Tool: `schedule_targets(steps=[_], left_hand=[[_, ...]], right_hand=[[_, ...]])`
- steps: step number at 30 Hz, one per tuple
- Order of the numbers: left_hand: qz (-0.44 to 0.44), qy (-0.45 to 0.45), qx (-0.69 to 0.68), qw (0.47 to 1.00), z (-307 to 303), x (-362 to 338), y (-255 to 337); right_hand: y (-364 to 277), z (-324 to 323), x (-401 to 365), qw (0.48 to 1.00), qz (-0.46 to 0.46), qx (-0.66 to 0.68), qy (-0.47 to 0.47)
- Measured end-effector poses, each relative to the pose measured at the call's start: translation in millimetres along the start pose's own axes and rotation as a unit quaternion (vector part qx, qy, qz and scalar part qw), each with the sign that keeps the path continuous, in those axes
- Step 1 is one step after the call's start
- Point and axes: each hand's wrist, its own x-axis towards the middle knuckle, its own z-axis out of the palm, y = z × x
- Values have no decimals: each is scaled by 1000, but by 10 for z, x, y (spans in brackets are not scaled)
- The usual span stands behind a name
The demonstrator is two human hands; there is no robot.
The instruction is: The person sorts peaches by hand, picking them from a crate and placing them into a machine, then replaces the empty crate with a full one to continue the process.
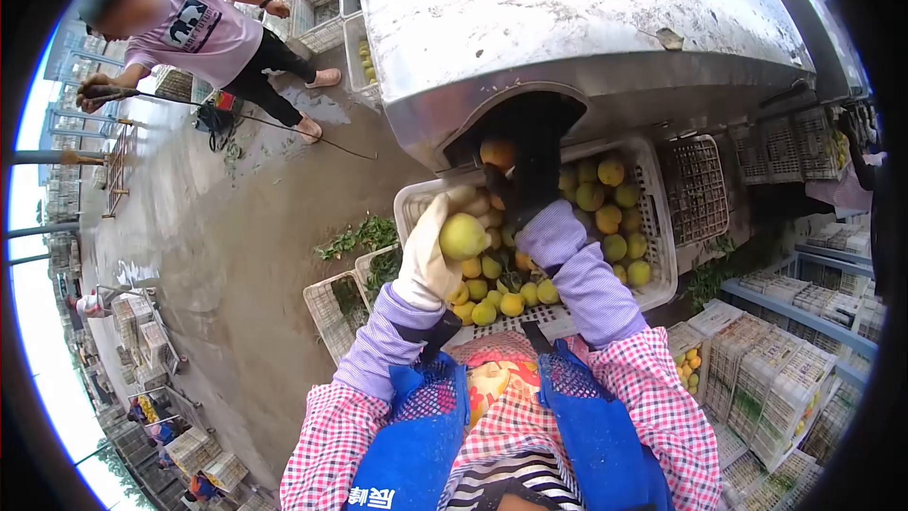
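Green fruit (463, 237): one, round and smooth, in the left hand, above the fruit crate; its far side is hidden.
Left hand (424, 260): in a pale glove; the fingers are curled around the green fruit, partly covered by it.
Right hand (530, 180): in a dark glove, at the machine opening (558, 118); it blends with the shadow, so I cannot tell how far the fingers are open or whether they have hold of anything.
Orange fruit (497, 153): one, close to the right hand, partly in shadow.
Fruit crate (664, 270): one, of pale plastic with slotted walls; it contains more than twenty green, yellow and orange fruits, but arms and machine hide some, so the exact number cannot be told.
Machine (586, 24): one, of stained, shiny metal, cut off at the top.
Dark crate (695, 187): one, of latticed plastic, just beside the fruit crate.
Leaves (357, 237): green, on the wet ground (255, 255).
Person (213, 33): one nearby, in a pink shirt, holding a thin dark cord (236, 114).
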Motion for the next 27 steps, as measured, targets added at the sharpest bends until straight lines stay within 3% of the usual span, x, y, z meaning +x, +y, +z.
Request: schedule_targets(steps=[2, 4, 8, 12, 14, 16, 17, 18, 20, 22, 24, 25, 27], left_hand=[[-13, -59, -50, 997, -99, 26, -12], [16, -17, -13, 1000, -117, 10, -85], [41, -16, -9, 999, -62, 76, -65], [111, -40, -29, 993, -37, 125, -45], [92, -75, -75, 990, -48, 125, 7], [75, -104, -129, 983, -4, 103, -10], [159, -94, 75, 980, 12, 112, -50], [238, -81, 277, 927, 33, 133, -84], [274, -41, 397, 875, 43, 154, -95], [198, 5, 249, 948, -2, 137, -109], [113, 54, 94, 988, -85, 109, -141], [68, 79, 15, 994, -138, 101, -172], [50, 136, 129, 981, -336, 118, -313]], right_hand=[[15, 94, 16, 999, -12, -45, 9], [21, 92, 78, 998, -5, -63, -18], [13, -211, 202, 983, 45, 3, -180], [-246, -469, 264, 981, 80, 118, -133], [-557, -640, 110, 964, 70, 237, -102], [-567, -464, -160, 977, 35, 190, -88], [-573, -409, -259, 983, 19, 166, -78], [-564, -400, -323, 989, 35, 113, -84], [-512, -371, -315, 998, 9, 35, -50], [-402, -293, -244, 998, -37, -42, 2], [-167, -122, -74, 985, -98, -118, 73], [-75, -141, -19, 987, -112, -117, -20], [29, -245, 33, 978, -112, -89, -154]])
